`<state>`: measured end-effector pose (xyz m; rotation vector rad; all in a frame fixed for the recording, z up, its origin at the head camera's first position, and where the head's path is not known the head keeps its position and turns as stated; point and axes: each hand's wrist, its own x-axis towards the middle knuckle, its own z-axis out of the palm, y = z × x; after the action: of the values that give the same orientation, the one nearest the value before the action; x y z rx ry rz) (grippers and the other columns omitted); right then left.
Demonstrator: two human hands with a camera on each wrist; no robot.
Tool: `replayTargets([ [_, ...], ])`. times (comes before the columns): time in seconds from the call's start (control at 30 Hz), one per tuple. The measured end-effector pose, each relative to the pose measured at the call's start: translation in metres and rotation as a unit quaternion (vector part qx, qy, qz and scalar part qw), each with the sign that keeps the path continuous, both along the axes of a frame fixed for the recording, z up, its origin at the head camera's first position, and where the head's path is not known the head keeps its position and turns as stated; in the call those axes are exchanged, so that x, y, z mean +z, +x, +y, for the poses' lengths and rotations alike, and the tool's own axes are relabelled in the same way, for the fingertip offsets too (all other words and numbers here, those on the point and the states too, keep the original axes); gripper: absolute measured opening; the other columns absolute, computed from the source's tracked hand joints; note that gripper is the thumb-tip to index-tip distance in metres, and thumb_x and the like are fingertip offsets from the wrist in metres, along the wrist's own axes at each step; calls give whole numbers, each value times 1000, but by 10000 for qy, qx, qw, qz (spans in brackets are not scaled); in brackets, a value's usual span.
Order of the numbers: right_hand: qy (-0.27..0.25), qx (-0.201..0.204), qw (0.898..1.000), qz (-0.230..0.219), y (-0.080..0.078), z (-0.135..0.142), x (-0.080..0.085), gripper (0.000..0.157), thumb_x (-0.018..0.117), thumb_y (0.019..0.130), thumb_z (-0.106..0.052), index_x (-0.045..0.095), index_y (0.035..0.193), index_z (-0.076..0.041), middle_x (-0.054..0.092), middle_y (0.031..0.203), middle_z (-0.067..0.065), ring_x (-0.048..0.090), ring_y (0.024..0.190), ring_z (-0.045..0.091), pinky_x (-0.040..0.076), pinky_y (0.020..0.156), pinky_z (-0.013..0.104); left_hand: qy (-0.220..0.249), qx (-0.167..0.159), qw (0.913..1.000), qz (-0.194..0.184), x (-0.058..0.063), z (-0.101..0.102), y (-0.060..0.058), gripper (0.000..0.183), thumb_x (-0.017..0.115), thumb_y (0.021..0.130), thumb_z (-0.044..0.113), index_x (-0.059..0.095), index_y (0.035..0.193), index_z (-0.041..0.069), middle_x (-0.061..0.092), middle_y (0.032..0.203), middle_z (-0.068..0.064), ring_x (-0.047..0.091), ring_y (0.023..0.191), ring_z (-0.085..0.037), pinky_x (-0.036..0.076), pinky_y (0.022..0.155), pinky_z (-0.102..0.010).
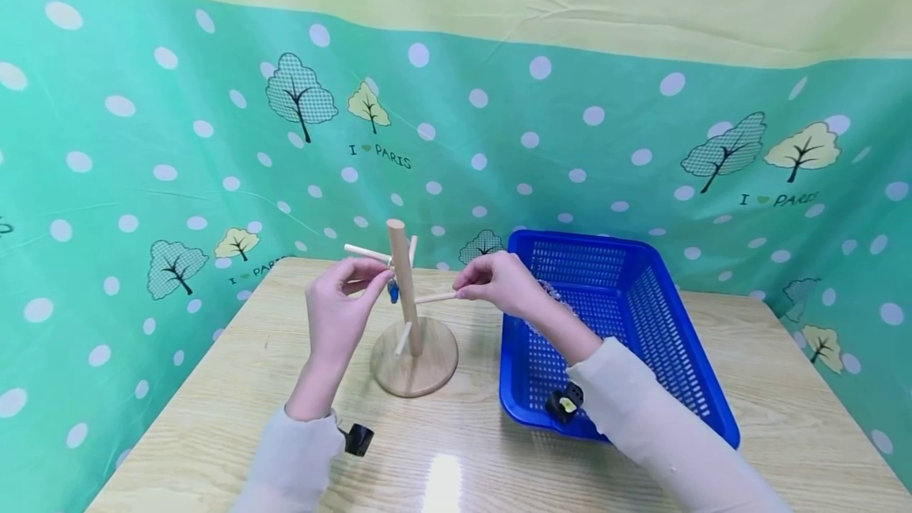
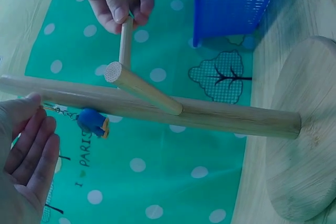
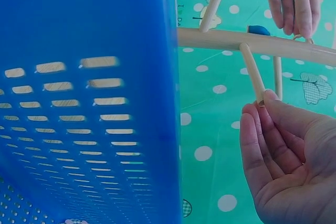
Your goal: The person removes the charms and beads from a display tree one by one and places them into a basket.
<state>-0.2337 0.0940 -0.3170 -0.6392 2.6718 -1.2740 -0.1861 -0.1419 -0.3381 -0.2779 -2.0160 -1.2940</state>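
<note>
A wooden stand has a round base (image 1: 427, 377), an upright post (image 1: 403, 279) and several short pegs. My left hand (image 1: 338, 303), left of the post, pinches the metal ring end of a keychain between thumb and forefinger. From its chain hangs a small blue figure (image 2: 93, 123) with yellow-orange parts, close beside the post. On the other side, my right hand (image 1: 502, 285) pinches the tip of the right-hand peg (image 1: 436, 298) between thumb and fingers. Another peg (image 2: 144, 90) points toward the left wrist camera. In the right wrist view the post hides most of the blue figure (image 3: 258, 30).
A blue plastic basket (image 1: 584, 239) with slotted walls stands right of the stand, under my right forearm. Small clear or pale items (image 1: 550, 290) lie in it, partly hidden by that arm. Behind the wooden table (image 1: 249, 410) hangs a green dotted curtain (image 1: 456, 133).
</note>
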Motion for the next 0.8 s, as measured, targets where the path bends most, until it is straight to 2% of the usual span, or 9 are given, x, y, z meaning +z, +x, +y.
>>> replayTargets([
  [0.27,0,-24,10000,18,1,-1,0,7,76,89,-11,77,93,-6,75,89,7,66,77,14,54,68,22,27,221,9997,-81,3,-4,-1,5,76,87,5,76,92,3,77,88,-11,63,77,13,54,74,-8],
  [0.8,-34,-27,10000,81,6,2,3,9,75,88,-9,77,96,-5,76,91,7,66,78,10,57,72,23,216,577,9981,-75,16,-25,2,10,76,87,5,74,94,-2,75,90,-17,62,76,16,52,75,-5],
])
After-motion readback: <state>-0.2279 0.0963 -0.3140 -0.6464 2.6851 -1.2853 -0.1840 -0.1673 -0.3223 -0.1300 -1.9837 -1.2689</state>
